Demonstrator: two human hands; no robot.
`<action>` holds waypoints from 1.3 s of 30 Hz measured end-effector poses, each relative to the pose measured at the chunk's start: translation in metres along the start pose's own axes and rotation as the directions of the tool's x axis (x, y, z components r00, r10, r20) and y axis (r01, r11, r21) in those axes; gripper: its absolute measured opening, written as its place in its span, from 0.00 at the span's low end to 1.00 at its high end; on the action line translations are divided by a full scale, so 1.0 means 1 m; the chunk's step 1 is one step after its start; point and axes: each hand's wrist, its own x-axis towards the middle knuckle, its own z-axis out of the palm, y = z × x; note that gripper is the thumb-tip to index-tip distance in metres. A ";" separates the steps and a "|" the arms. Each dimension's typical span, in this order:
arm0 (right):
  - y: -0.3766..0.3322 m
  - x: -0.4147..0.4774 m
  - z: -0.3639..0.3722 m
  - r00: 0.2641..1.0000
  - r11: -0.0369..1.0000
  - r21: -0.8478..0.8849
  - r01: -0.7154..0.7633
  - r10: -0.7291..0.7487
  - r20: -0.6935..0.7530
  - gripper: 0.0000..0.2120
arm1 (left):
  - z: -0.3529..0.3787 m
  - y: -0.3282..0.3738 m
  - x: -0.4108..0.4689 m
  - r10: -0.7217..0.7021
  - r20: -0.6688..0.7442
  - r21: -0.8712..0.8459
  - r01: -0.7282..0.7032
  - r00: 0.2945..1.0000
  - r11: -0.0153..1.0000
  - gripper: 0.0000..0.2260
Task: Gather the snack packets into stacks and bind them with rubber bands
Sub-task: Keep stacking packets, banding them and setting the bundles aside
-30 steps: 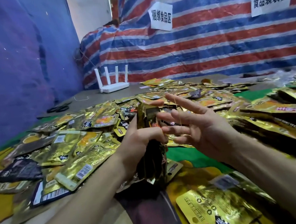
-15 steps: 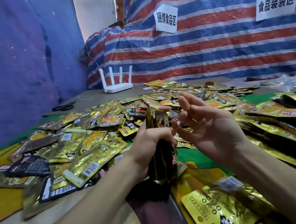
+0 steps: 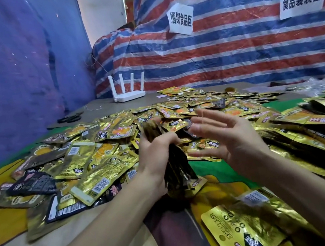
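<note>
My left hand grips an upright stack of gold and black snack packets around its middle, just above the table. My right hand hovers just to the right of the stack, palm turned toward it, fingers spread and straight, not touching the packets. Whether a rubber band sits on those fingers is too faint to tell. Loose gold packets lie scattered across the table to the left and behind my hands.
A long heap of packets runs along the right side. One gold packet lies near the front edge. A white router and black scissors sit at the back left. Tarpaulin walls close the left and the back.
My right hand has drawn slightly away from the stack and flattened its fingers. My left hand keeps its grip, and the stack now tilts a little to the left.
</note>
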 end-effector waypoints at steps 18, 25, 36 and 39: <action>0.033 -0.013 0.026 0.993 0.969 -0.246 0.035 -0.005 0.119 0.31 | 0.006 0.007 -0.003 0.020 -0.127 -0.265 -0.053 0.992 0.963 0.22; 0.015 -0.009 0.017 0.992 0.981 -0.159 -0.107 0.116 0.048 0.20 | 0.009 -0.002 -0.006 0.013 -0.014 -0.288 -0.016 1.000 0.957 0.11; 0.015 -0.016 0.023 0.995 0.945 -0.316 -0.088 0.099 0.020 0.30 | 0.011 0.001 -0.010 -0.096 -0.076 -0.281 0.071 0.992 0.957 0.20; 0.011 -0.015 0.020 0.985 0.909 -0.392 -0.142 0.168 0.033 0.33 | 0.009 -0.003 -0.014 -0.124 -0.052 -0.228 0.109 0.991 0.967 0.23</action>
